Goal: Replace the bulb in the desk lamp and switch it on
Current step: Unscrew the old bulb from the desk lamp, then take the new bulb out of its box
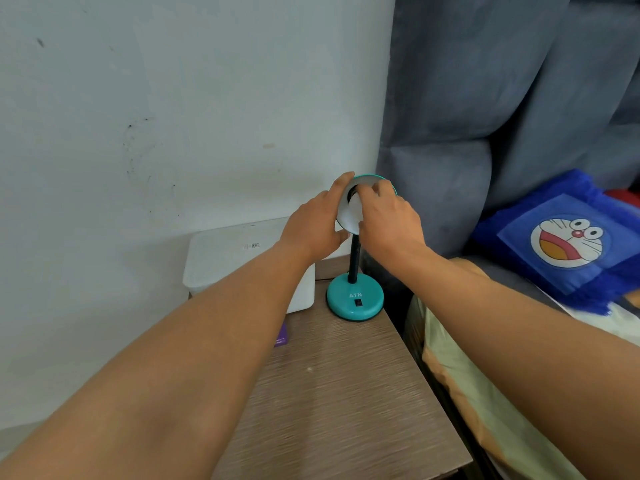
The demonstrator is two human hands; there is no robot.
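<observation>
A teal desk lamp stands on a wooden bedside table (346, 393), its round base (355, 301) marked "ATN" with a black switch on top. A black flexible neck (354, 261) rises to the shade (348, 221), teal outside and white inside, which faces me. My left hand (317, 225) grips the shade's left rim. My right hand (391, 220) reaches into the shade, fingers curled around a white bulb (354, 205) at the socket. Most of the bulb is hidden by the fingers.
A white lidded plastic box (228, 261) sits behind and left of the lamp against the wall. A small purple item (282, 336) lies by my left forearm. A bed with a blue cartoon cushion (568, 240) and a grey headboard is on the right.
</observation>
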